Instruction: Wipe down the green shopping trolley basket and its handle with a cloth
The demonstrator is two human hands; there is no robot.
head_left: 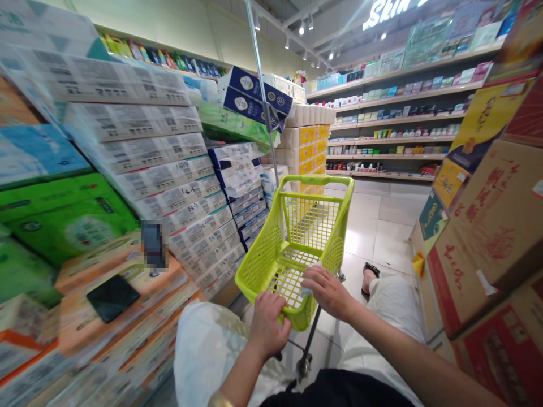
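A lime-green plastic shopping cart basket [335,215] stands in front of me on a wheeled frame, with nothing visible inside. My left hand [267,325] is curled over the near rim of the basket. My right hand [326,291] rests on the same rim a little farther right, fingers closed around a small white piece, perhaps a tissue or cloth [306,290]. A thin metal pole [263,93] rises from the cart. My knees in white trousers sit below the basket, one sandalled foot [370,277] on the floor.
Stacked packs of tissue and paper rolls [161,169] wall the left side, with a dark phone [112,297] lying on an orange pack. Cardboard cartons [487,237] are piled at right. A tiled aisle [382,226] leads to stocked shelves [394,118] beyond.
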